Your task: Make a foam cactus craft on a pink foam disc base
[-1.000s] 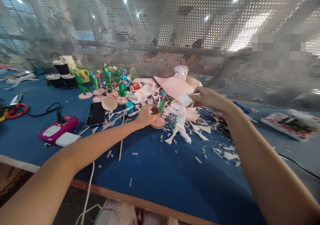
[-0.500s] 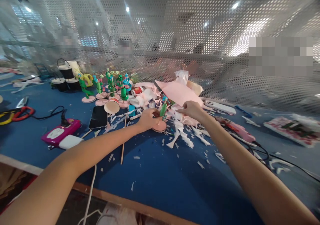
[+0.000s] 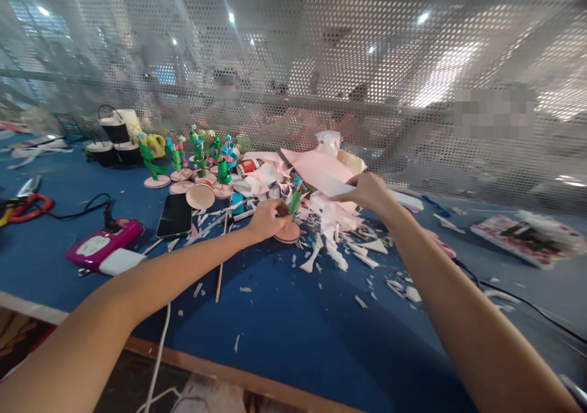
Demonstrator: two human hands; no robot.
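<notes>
My left hand (image 3: 269,219) is closed around the stem of a paper flower with a green strip (image 3: 294,202) and a blue top. The flower stands upright on its round pink base (image 3: 288,233). To the right and a little farther back, my right hand (image 3: 369,190) pinches the near edge of a pale paper piece (image 3: 337,185). That piece lies over a larger pink sheet (image 3: 316,164) on the scrap heap. White and pink paper scraps (image 3: 332,220) surround both hands.
Several finished paper flowers (image 3: 223,168) stand at the back left, beside a tipped paper cup (image 3: 200,194) and a phone (image 3: 175,215). A magenta power strip (image 3: 98,245) and red-handled scissors (image 3: 32,208) lie left. Behind runs a perforated metal screen (image 3: 275,52).
My right hand has moved from the scraps to the right and slightly up, and a pale paper piece now shows at its fingertips. The left hand keeps its grip on the flower.
</notes>
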